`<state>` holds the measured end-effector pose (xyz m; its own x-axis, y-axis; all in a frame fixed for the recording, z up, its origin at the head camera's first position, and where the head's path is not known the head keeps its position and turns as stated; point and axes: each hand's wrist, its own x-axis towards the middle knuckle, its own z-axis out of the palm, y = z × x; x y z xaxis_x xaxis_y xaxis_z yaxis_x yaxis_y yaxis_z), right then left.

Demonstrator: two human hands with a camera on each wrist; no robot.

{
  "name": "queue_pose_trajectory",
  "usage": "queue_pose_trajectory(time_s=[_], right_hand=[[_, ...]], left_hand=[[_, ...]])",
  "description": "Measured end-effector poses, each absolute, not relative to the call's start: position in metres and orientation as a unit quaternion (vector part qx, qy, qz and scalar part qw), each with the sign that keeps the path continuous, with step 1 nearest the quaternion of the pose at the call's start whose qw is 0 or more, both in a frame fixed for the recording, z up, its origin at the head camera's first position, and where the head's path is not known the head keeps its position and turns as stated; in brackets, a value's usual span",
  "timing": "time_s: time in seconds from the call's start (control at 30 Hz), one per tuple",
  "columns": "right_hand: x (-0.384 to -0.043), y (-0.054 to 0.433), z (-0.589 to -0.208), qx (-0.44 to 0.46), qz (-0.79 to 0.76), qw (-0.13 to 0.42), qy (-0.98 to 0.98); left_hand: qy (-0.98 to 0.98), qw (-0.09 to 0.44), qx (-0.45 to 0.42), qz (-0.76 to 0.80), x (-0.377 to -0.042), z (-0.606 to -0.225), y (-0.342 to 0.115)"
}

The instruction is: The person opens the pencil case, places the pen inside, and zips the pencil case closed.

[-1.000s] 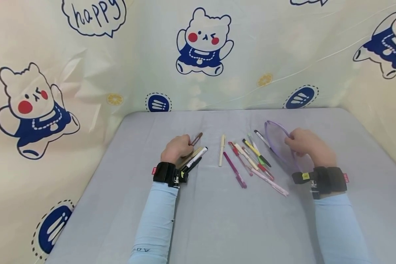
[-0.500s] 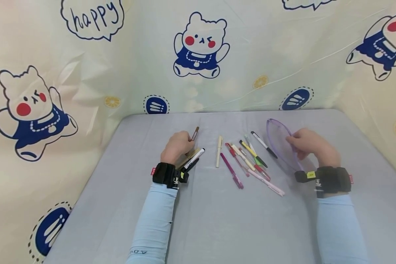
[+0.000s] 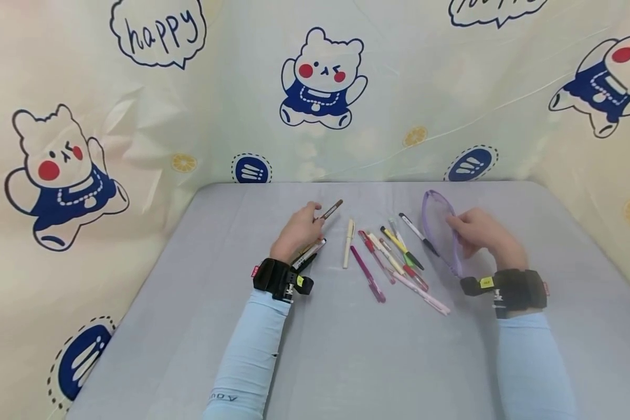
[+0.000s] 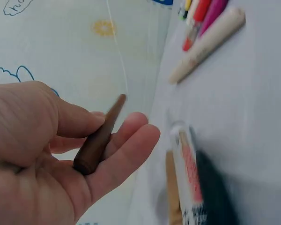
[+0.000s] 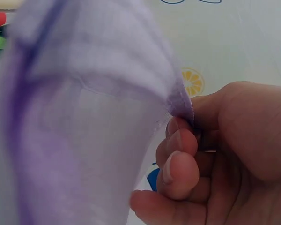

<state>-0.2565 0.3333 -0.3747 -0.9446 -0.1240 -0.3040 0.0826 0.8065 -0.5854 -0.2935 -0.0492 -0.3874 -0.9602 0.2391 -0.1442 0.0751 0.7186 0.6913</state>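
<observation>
My left hand (image 3: 297, 233) pinches a brown pen (image 3: 332, 209) above the left group of pens. In the left wrist view the dark brown barrel (image 4: 99, 140) lies between thumb and fingers. Under that hand are a white marker (image 4: 187, 173), a tan pen (image 4: 172, 187) and a dark one (image 4: 213, 187), partly hidden in the head view. On the right, my right hand (image 3: 485, 233) pinches the edge of a sheer purple mesh pouch (image 5: 47, 145), whose purple rim (image 3: 424, 216) stands open toward the pens. I cannot tell whether anything is inside it.
Between the hands lie several pens: a cream pen (image 3: 349, 244), a magenta pen (image 3: 367, 273), a pink pen (image 3: 422, 294), a yellow-and-black pen (image 3: 402, 247) and a black-and-white pen (image 3: 419, 233). A grey cloth (image 3: 346, 361) covers the table; a printed curtain (image 3: 215, 105) hangs behind.
My left hand has lifted the brown pen and moved it to the right, away from the left group. The right hand keeps the pouch in nearly the same place, its mouth shifting slightly.
</observation>
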Motion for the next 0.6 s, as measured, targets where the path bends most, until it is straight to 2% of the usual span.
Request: queue_pose_trajectory(time_s=[0.23, 0.4, 0.6], right_hand=[[-0.253, 0.338, -0.38, -0.019, -0.347, 0.188, 0.919], [-0.253, 0.338, -0.381, -0.028, -0.357, 0.177, 0.917], [-0.246, 0.338, -0.38, -0.037, -0.365, 0.176, 0.914]], left_hand=[[0.906, 0.133, 0.115, 0.384, -0.294, -0.384, -0.016], [0.896, 0.119, 0.131, 0.408, -0.291, -0.373, 0.022], [0.857, 0.132, 0.107, 0.486, -0.281, -0.378, 0.069]])
